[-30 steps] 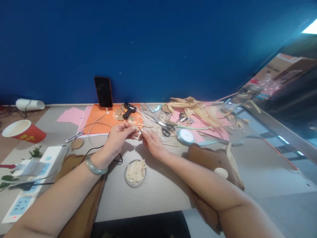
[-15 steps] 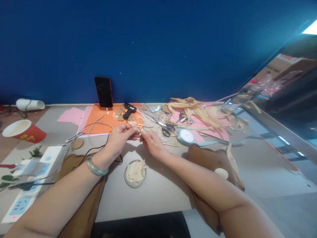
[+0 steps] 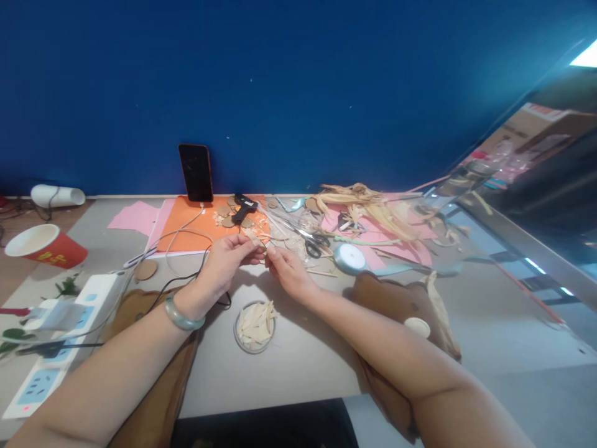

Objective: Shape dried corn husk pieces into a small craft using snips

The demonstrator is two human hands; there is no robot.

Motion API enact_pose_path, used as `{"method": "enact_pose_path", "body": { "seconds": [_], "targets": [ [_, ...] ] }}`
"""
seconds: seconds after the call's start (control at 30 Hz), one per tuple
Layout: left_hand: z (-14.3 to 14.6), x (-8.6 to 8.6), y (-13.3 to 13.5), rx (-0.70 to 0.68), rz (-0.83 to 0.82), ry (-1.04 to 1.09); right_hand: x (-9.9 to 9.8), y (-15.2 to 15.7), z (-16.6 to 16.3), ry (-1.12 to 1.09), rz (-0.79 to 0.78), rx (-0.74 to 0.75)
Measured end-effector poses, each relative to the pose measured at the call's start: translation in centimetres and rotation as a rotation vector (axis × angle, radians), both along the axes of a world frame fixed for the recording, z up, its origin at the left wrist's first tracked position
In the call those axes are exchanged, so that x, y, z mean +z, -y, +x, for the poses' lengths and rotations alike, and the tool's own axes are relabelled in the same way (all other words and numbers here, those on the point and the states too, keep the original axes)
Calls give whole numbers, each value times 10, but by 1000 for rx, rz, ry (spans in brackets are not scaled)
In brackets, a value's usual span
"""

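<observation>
My left hand (image 3: 226,261), with a green bangle on the wrist, pinches a small pale straw-covered piece (image 3: 259,244) above the table. My right hand (image 3: 289,270) meets it from the right, fingertips pinched on the same piece. Just below the hands stands a small round dish (image 3: 254,325) holding several cut straw slips. Beyond the fingers lie a black glue gun (image 3: 243,207) and cardboard discs on an orange sheet (image 3: 186,233).
Scissors (image 3: 310,239), a light blue ribbon roll (image 3: 349,257) and a heap of dried husk (image 3: 368,208) lie right of the hands. A phone (image 3: 196,172) leans on the blue wall. A red paper cup (image 3: 44,246) and power strips (image 3: 56,339) sit left.
Both hands have stayed together on the small piece, with only slight finger movement.
</observation>
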State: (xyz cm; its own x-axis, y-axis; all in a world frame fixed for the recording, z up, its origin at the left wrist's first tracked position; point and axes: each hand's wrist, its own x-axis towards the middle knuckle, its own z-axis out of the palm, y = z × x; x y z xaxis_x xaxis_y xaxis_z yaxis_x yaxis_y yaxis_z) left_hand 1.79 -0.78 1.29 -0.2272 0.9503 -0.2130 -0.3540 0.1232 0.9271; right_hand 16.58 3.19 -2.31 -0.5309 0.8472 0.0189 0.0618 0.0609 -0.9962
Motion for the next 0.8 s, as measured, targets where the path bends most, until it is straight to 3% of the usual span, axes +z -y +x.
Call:
{"method": "enact_pose_path", "body": {
  "seconds": [0.23, 0.5, 0.8],
  "targets": [
    [-1, 0, 0, -21, 13, 6, -2, 0, -1, -44, -44, -11],
    [-2, -3, 1, -137, 60, -121, 6, 0, -1, -118, -250, 15],
    [1, 0, 4, -216, 35, -227, 2, 2, -3, -174, -222, 51]
  ]
}}
